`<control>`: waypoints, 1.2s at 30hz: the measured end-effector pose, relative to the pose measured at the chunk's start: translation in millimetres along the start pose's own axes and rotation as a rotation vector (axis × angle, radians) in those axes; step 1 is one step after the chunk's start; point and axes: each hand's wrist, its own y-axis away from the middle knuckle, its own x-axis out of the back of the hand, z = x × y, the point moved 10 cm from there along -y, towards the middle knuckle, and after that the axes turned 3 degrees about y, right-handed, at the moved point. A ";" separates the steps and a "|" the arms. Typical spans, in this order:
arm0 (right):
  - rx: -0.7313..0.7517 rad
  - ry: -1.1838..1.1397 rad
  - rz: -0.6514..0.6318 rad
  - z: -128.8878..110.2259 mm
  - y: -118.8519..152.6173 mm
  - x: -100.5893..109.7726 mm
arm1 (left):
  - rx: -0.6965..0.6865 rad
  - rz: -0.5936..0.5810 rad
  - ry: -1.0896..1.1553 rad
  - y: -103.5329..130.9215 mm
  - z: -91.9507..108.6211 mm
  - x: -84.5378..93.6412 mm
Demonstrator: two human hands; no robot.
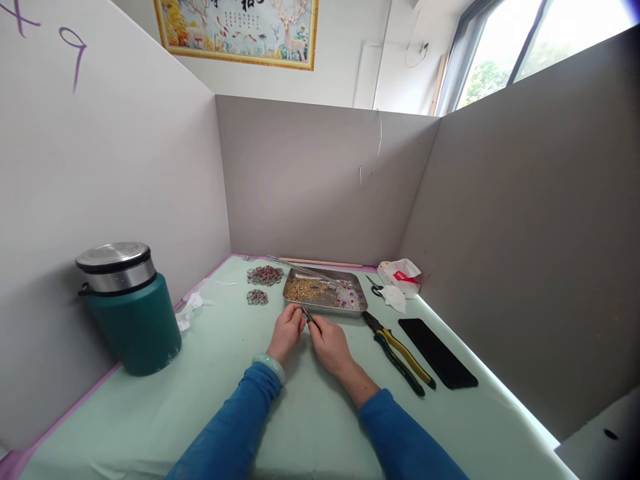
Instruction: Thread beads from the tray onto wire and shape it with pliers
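Just in front of a metal tray (325, 309) of gold and red-and-clear beads, my two hands are close together. My left hand (287, 331) is closed in a pinch; whatever is between its fingertips is too small to make out. My right hand (330, 343) is wrapped round a small dark tool (307, 315), its tip pointing at my left fingertips. A long thin metal rod (310, 271) lies across the tray. Two piles of red-beaded wire pieces, a larger one (265, 275) and a smaller one (257, 297), lie left of the tray.
Green-and-yellow pliers (400, 353) and a black phone-like slab (437, 352) lie at the right. Behind them are scissors (376, 289) and a tissue pack (400, 275). A large green flask (130, 320) stands left, beside crumpled tissue (189, 311). Grey partitions (325, 180) surround the table.
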 end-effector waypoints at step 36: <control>-0.062 -0.109 0.041 3.7 0.0 5.2 | 0.094 -0.021 0.288 0.5 -1.3 1.7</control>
